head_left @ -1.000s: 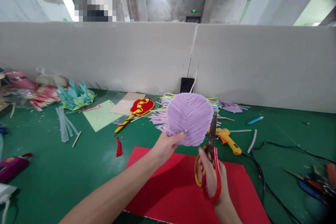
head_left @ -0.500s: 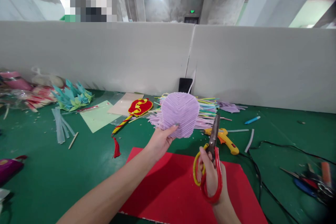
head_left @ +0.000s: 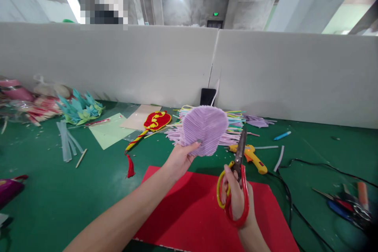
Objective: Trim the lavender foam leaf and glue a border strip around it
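Note:
My left hand (head_left: pixel 183 161) pinches the lower left edge of a lilac fan-shaped panel (head_left: pixel 205 128), made of fuzzy pipe cleaners laid in a V pattern. The panel is held up above the table, its face toward me. In my right hand (head_left: pixel 238 199) is a pair of scissors (head_left: pixel 241 147) with one red and one yellow handle, blades pointing up and apart from the panel. Below both hands lies a red board (head_left: pixel 183 212). Behind the panel, pipe cleaners (head_left: pixel 232 138) in lilac and other pastel colours are partly hidden.
A yellow glue gun (head_left: pixel 251 157) lies right of the scissors, its black cable running right. Pliers and tools (head_left: pixel 348 204) sit at far right. A red-and-yellow fan (head_left: pixel 157 120) with a tassel lies left. A grey partition (head_left: pixel 118 63) bounds the table's back.
The lilac panel has turned slightly in my left hand, its top shifting a little to the right. My right hand and the scissors have barely moved.

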Tool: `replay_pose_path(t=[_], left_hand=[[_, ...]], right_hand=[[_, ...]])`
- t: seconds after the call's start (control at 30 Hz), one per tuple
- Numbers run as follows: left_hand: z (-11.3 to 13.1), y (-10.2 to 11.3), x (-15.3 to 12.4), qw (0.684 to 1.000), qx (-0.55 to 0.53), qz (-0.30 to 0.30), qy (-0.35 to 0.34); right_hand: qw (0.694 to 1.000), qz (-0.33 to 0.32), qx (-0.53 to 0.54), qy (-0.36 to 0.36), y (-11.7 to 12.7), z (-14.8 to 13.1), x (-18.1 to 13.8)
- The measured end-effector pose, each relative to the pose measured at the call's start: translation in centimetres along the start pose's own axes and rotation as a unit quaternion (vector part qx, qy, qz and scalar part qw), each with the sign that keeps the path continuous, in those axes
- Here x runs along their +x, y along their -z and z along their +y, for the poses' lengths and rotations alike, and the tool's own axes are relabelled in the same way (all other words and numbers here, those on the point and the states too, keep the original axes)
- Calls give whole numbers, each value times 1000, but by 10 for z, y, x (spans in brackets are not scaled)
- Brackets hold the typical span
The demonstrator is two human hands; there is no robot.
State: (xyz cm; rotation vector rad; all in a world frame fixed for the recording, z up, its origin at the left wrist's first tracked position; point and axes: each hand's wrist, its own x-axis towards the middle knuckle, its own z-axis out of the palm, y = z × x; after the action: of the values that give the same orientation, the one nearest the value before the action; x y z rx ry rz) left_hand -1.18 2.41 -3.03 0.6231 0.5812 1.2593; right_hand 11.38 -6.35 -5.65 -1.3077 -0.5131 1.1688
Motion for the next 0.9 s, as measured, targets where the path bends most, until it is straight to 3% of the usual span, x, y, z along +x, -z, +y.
replay_pose_path(t=[0.23, 0.4, 0.57, 0.73, 0.9], left_hand=[[-1, -1, 0, 1000, 0, 18, 6], [1, -3, -2, 1000, -1, -14, 0], [2, -2, -1, 1000, -1, 28, 7], [3, -5, -3, 1000, 4, -1, 14], [3, -5, -3, 999, 14, 13, 27]], right_hand=[[1000, 2, -3, 9, 0, 2, 0], [1000, 2, 11, 4, -1, 1, 0], [1000, 6, 3, 0, -2, 0, -1], [1000, 1, -11, 15, -2, -3, -1], [999, 7, -22, 26, 1, -4, -3]])
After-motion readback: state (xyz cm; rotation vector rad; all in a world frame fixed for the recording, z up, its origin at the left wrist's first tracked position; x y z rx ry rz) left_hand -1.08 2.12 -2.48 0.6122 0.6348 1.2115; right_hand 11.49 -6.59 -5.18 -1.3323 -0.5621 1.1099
